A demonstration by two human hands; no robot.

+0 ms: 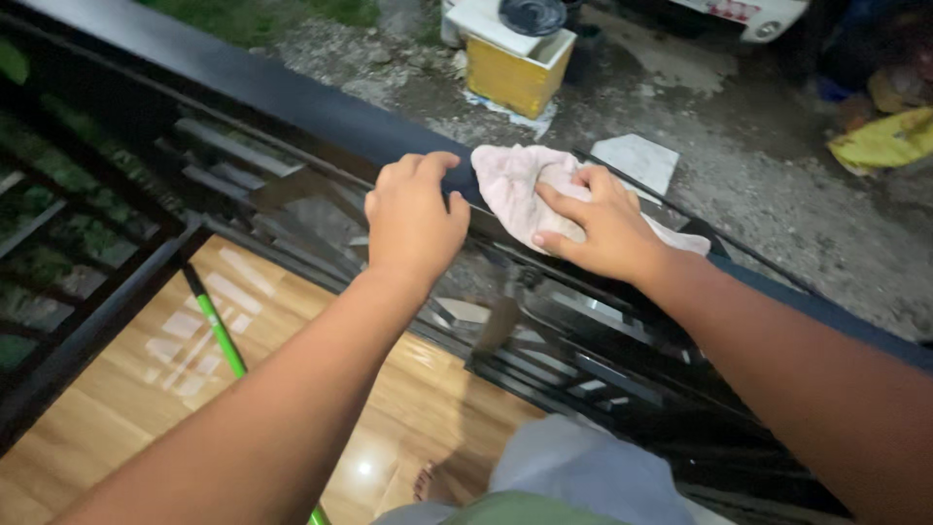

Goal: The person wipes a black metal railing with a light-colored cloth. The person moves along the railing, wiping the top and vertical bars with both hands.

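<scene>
Head view: pink cloth [515, 185] at frame centre, draped over dark metal railing [292, 102], pressed flat under right hand [603, 228], fingers spread, grip released. Left hand [413, 219] just beside, grip clenched around railing's top bar. Green-handled stick [216, 331] lower left on wooden floor [126, 408]. Yellow box [515, 68] at top on gravel.

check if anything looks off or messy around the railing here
Nothing stands out. The left hand grips the dark railing and the right hand presses a pink cloth flat on it. A green pole leans against the bars.
</scene>
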